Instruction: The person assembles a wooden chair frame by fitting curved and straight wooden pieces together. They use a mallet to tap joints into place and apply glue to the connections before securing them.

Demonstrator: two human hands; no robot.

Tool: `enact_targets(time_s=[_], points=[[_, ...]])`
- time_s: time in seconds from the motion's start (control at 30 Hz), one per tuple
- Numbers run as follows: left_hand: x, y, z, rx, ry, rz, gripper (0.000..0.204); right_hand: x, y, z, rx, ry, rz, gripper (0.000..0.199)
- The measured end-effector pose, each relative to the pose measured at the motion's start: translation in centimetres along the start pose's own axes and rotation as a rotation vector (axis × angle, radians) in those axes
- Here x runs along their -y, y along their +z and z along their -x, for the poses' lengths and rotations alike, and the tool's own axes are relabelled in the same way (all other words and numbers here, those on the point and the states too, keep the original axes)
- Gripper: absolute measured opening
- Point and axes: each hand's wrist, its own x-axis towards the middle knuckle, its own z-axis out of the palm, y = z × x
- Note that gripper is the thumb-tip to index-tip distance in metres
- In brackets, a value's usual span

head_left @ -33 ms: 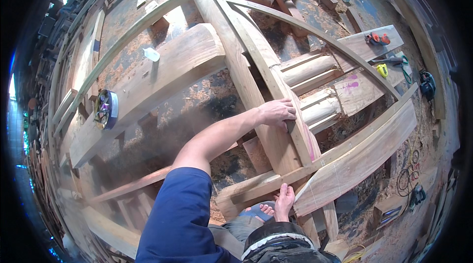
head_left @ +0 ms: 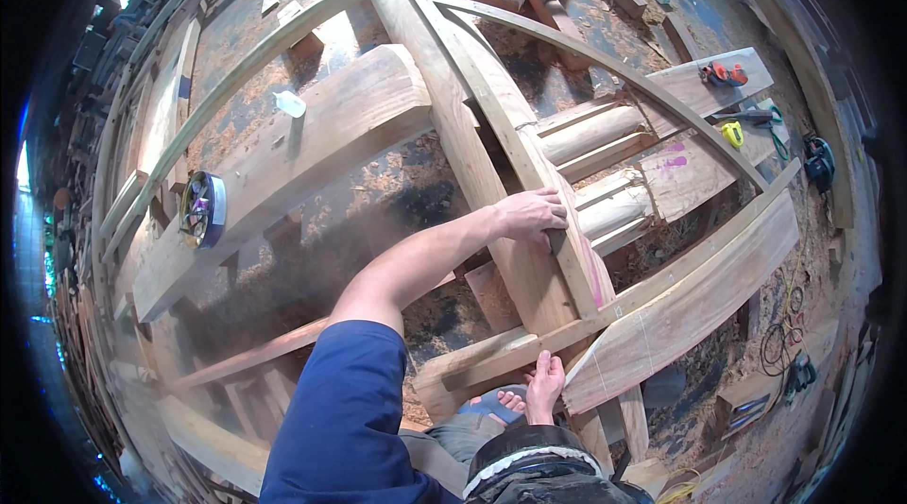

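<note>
My left hand reaches across a long squared wooden beam. Its fingers curl over a wooden strip lying along that beam. Lower down, my right hand is closed at the edge of a thin wooden batten, thumb up against it; its fingertips are partly hidden. This batten crosses the near end of the beam and runs off to the right. Beside it lies a wide plank with pencil lines on it. A foot shows just left of my right hand.
A thick timber at left carries a roll of tape and a white bottle. A slanting batten spans the right side. Beyond it are a yellow tape measure and a red-orange tool. Wood shavings litter the floor.
</note>
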Motion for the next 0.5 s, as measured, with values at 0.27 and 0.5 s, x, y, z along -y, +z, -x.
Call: enact_targets(time_s=[0.27, 0.5], points=[[0.1, 0.15, -0.21, 0.016, -0.01, 0.006, 0.062, -0.4, -0.17, -0.16, 0.008, 0.01, -0.029, 0.041], [0.03, 0.09, -0.19, -0.006, 0.002, -0.001, 0.061, -0.53, -0.03, -0.24, 0.013, 0.023, -0.074, 0.04]])
